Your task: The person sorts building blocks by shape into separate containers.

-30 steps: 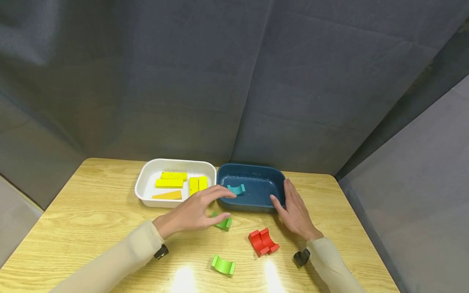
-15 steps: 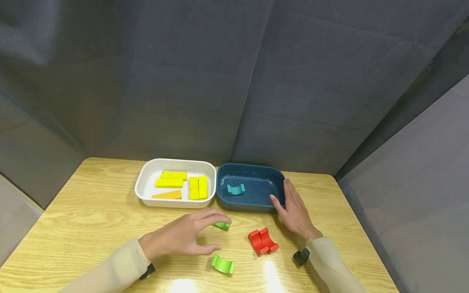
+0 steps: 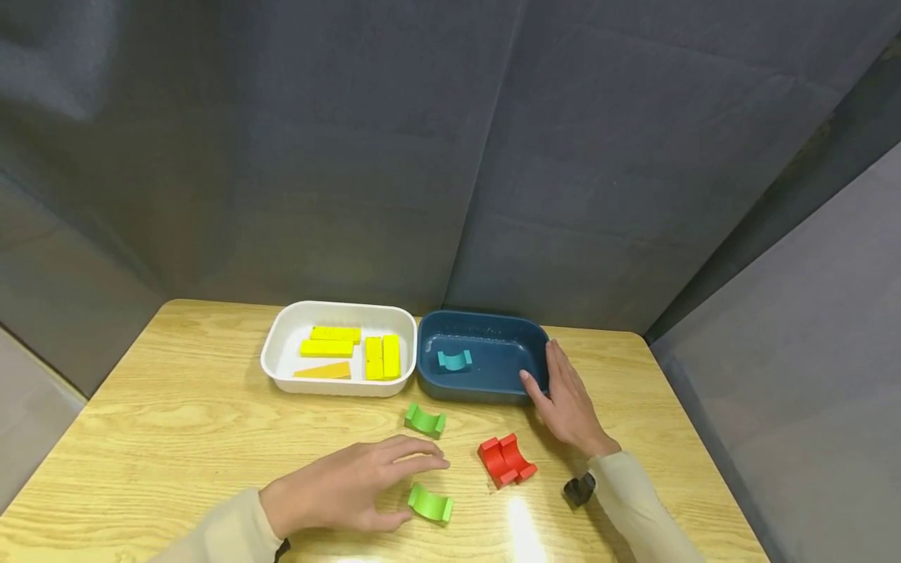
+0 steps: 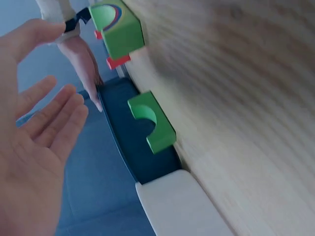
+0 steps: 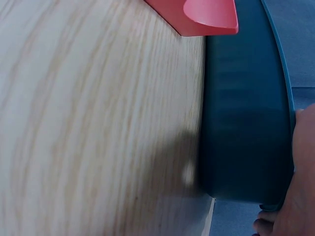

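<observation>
Two bright green, scooped blocks (image 3: 431,506), one striped around its hollow, lie on the table (image 3: 176,422) near my empty, loosely spread left hand (image 3: 352,485); my right hand (image 3: 568,407), thumb inside, holds the blue bin (image 3: 479,393).

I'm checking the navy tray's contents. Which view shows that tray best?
The head view: it looks into the navy tray, showing a teal block. The left wrist view shows the tray partly behind a green block; the right wrist view, mainly its outer wall.
</observation>
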The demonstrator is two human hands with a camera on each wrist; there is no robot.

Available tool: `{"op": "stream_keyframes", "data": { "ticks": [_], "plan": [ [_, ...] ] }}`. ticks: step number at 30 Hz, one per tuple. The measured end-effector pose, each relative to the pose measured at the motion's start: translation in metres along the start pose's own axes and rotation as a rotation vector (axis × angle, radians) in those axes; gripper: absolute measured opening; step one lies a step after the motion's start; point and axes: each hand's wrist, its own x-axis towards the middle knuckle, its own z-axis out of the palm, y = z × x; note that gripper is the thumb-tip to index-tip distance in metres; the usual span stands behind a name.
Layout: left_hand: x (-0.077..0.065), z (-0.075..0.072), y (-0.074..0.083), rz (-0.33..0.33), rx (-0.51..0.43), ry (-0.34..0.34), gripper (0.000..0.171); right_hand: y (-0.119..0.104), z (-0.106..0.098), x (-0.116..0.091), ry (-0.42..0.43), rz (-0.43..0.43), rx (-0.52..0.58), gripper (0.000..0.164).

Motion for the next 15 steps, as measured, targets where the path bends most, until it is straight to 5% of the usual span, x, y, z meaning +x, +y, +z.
{"op": "stream_keyframes", "data": {
  "ticks": [15],
  "plan": [
    [0.012, 0.017, 0.009, 0.089, 0.134, -0.123, 0.06, 0.0, 0.0, -0.001, -0.007, 0.009, 0.01, 0.089]
  ]
}}
